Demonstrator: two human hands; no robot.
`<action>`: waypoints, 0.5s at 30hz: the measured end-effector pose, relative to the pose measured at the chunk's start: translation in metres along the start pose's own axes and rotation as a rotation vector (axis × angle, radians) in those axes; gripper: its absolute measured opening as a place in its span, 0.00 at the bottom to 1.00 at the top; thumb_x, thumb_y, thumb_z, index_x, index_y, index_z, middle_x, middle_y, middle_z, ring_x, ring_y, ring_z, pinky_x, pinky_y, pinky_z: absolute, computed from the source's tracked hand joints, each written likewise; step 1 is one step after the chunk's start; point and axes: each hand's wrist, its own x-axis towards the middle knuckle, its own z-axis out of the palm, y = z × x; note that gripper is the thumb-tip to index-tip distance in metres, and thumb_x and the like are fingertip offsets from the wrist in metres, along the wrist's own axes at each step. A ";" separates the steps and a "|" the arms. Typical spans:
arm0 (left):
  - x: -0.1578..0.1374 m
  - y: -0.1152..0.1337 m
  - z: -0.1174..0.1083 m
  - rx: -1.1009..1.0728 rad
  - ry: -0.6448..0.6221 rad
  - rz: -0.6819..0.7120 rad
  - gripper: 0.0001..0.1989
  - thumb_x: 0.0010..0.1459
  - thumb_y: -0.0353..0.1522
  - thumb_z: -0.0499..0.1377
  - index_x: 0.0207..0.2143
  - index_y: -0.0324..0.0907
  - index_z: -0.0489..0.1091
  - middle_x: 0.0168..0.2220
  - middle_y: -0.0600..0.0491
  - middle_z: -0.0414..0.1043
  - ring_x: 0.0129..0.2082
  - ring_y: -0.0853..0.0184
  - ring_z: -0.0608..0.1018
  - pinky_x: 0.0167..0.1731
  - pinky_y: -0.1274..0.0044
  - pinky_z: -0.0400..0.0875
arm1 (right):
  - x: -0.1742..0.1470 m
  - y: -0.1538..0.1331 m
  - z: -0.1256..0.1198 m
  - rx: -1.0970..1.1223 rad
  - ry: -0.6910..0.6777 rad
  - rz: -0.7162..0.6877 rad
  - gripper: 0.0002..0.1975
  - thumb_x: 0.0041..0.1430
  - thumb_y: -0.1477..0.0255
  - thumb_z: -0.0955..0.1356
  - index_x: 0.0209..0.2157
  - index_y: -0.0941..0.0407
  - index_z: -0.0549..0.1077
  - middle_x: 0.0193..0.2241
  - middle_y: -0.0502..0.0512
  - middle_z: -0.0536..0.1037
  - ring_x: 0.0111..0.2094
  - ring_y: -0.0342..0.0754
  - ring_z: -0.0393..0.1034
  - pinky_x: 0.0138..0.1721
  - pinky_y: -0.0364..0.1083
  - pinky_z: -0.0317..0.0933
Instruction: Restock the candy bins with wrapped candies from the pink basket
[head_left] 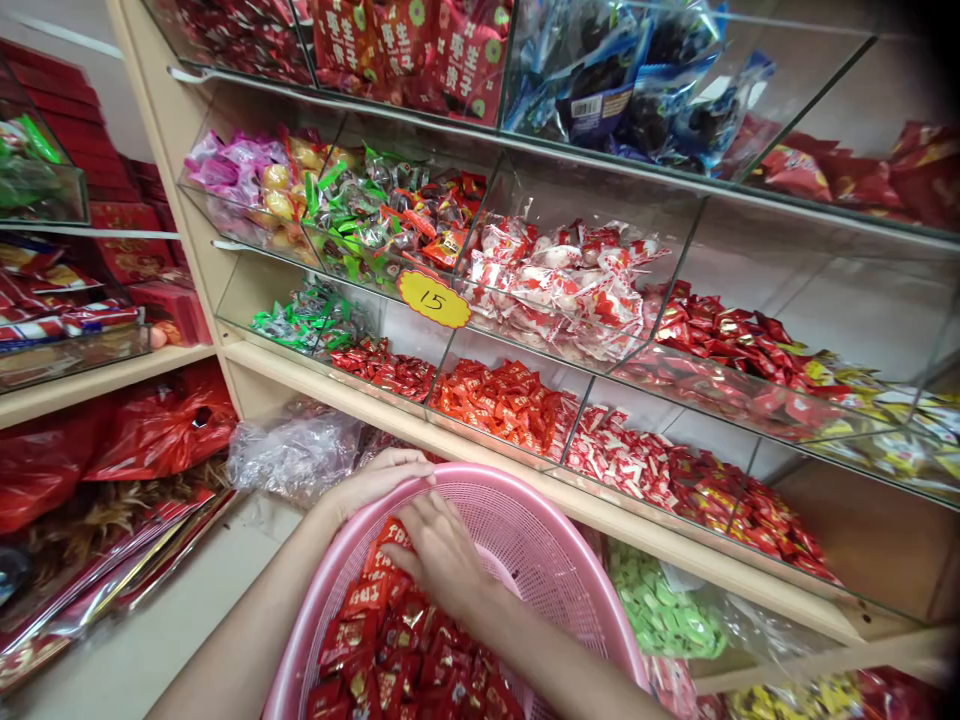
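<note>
A pink plastic basket (540,530) with a mesh wall is tilted toward me against the shelf edge. My left hand (381,482) grips its far left rim, fingers lying over the edge. Inside the basket, my right hand (441,552) reaches over the red candy packets (412,640), thumb apart from the fingers. Its fingertips point toward the far wall of the basket, and nothing shows between them. Brighter orange-red packets (375,580) lie at the left, partly under that hand; darker red ones fill the near side.
Clear-fronted bins of wrapped sweets line the shelves ahead, with orange-red candies (506,400) just beyond the basket. A yellow price tag (433,298) reads 15. Plastic bags (296,450) and green packets (664,605) lie below. Floor tiles (225,580) show at left.
</note>
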 end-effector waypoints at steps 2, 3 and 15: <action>0.001 -0.002 -0.002 0.023 -0.004 0.018 0.14 0.50 0.40 0.59 0.28 0.36 0.71 0.29 0.53 0.70 0.31 0.70 0.71 0.36 0.79 0.61 | -0.003 0.003 -0.008 -0.005 0.045 -0.009 0.13 0.58 0.64 0.65 0.42 0.56 0.69 0.45 0.58 0.71 0.47 0.53 0.62 0.46 0.53 0.59; 0.001 -0.003 -0.003 0.038 -0.001 0.030 0.14 0.50 0.40 0.59 0.28 0.37 0.71 0.29 0.53 0.70 0.32 0.70 0.70 0.36 0.79 0.61 | -0.004 0.006 -0.014 -0.006 0.074 -0.017 0.13 0.59 0.64 0.63 0.41 0.56 0.69 0.44 0.58 0.71 0.45 0.52 0.62 0.46 0.52 0.59; 0.001 -0.004 -0.002 0.062 0.028 -0.014 0.15 0.48 0.43 0.59 0.28 0.38 0.72 0.29 0.54 0.71 0.31 0.70 0.70 0.34 0.80 0.61 | 0.038 0.113 -0.113 -0.216 0.342 0.236 0.09 0.58 0.76 0.62 0.40 0.57 0.71 0.36 0.56 0.74 0.39 0.49 0.62 0.41 0.46 0.55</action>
